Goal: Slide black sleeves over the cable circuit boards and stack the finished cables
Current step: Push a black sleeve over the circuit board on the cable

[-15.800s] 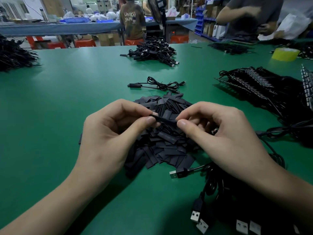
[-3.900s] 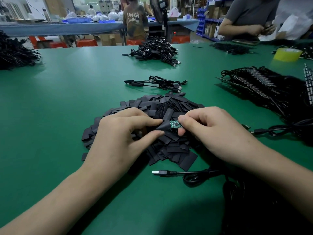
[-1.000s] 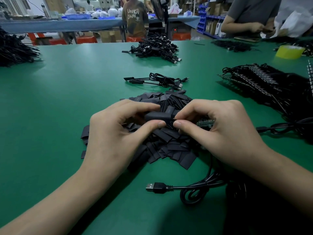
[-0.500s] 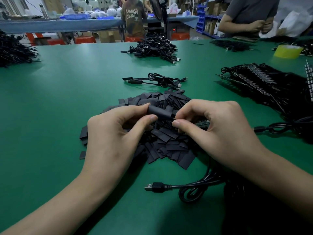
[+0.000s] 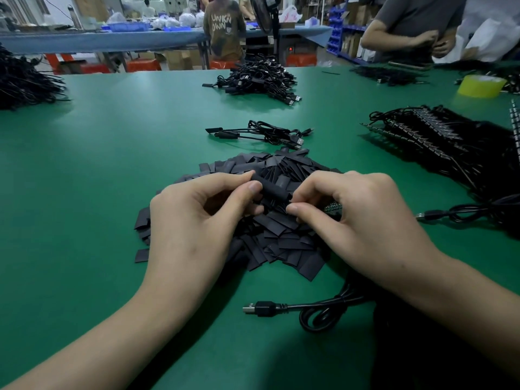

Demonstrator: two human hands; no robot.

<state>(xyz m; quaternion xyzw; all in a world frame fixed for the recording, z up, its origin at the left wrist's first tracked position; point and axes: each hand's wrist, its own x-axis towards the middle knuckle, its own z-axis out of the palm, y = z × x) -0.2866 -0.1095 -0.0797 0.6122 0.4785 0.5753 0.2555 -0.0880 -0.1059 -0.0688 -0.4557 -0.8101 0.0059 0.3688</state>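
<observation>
We were mid-sleeving above the sleeve pile: our left grip pinched the black sleeve, and our right grip clasped the circuit board beside it. Next, we judged, the sleeve needed sliding over that board.

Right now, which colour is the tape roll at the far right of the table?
Yellow: the tape roll, seen in the head view.

One head-worn camera (wide-angle) looks forward and down, close over the hands, across the table.
</observation>
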